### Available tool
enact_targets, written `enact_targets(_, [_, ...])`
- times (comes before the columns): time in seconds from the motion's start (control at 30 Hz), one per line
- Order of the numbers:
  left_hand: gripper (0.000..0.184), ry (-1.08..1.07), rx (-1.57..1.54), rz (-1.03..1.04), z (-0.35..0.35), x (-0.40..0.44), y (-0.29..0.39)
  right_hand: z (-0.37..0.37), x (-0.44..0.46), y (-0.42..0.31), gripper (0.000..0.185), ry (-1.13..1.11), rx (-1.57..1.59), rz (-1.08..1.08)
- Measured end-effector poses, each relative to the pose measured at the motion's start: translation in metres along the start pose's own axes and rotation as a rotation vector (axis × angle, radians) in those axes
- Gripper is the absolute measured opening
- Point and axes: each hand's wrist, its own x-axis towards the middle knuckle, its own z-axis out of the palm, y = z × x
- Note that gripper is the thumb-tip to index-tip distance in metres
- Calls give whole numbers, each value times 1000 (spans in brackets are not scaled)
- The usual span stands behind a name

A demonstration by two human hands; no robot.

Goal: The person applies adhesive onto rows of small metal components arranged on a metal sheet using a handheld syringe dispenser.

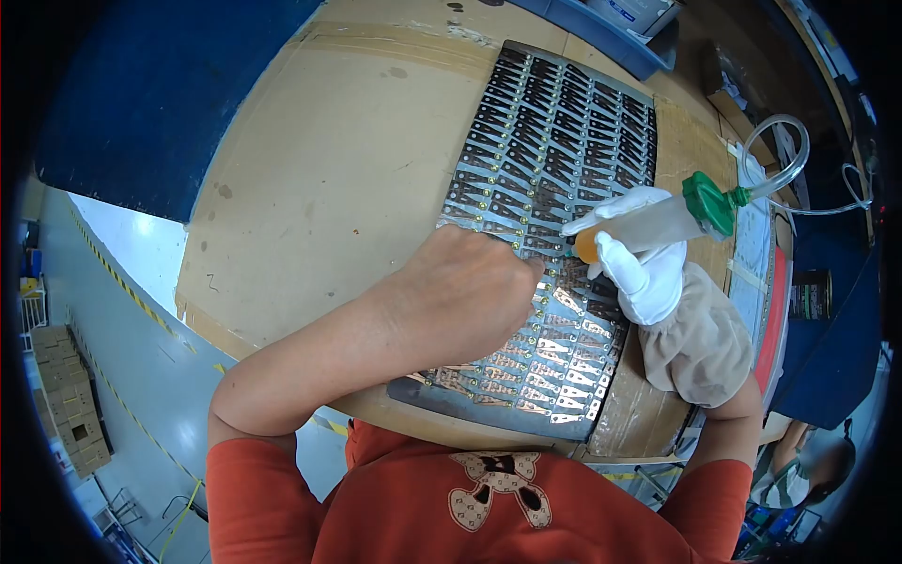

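My right hand (648,273), in a white glove, is wrapped round a dispensing syringe (653,226). The syringe is clear with an orange plunger inside and a green cap, and lies tilted with its tip toward the metal plate (451,410). Rows of small flat metal pieces (564,348) cover the plate: dark toward the far end, copper-coloured and shiny near me. My bare left hand (474,287) is closed over the plate's left middle, close to the syringe tip. Its fingertips are hidden beneath it, so whatever they hold cannot be seen.
The plate rests on a cardboard-covered table (319,179). From the green cap a clear air hose (803,150) loops to the right. A blue bin (611,33) stands at the far edge. Another person (808,465) is at the lower right. Stacked cartons (70,395) stand on the left floor.
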Motion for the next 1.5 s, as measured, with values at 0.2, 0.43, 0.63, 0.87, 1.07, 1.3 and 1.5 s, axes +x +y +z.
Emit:
enact_targets(0.2, [35,-15,16,-8,1,1,0,-3,-1,1,29,-45,-2,10])
enact_targets(0.43, [35,-10,-16,-17,-1,1,1,0,0,0,28,-8,7,-4])
enact_targets(0.63, [35,42,5,16,3,1,-2,-1,0,3,28,-38,2,-46])
enact_targets(0.87, [35,-1,-14,-10,1,1,0,-3,0,-3,29,-6,-19,69])
enact_targets(1.07, [36,18,-13,14,-1,2,-2,-8,10,-4,27,-28,3,13])
enact_targets(1.3, [36,17,-12,-18,-3,6,-4,-8,7,8,29,51,127,96])
enact_targets(1.5, [36,15,-2,-7,-2,9,-5,-7,8,7,31,14,-20,11])
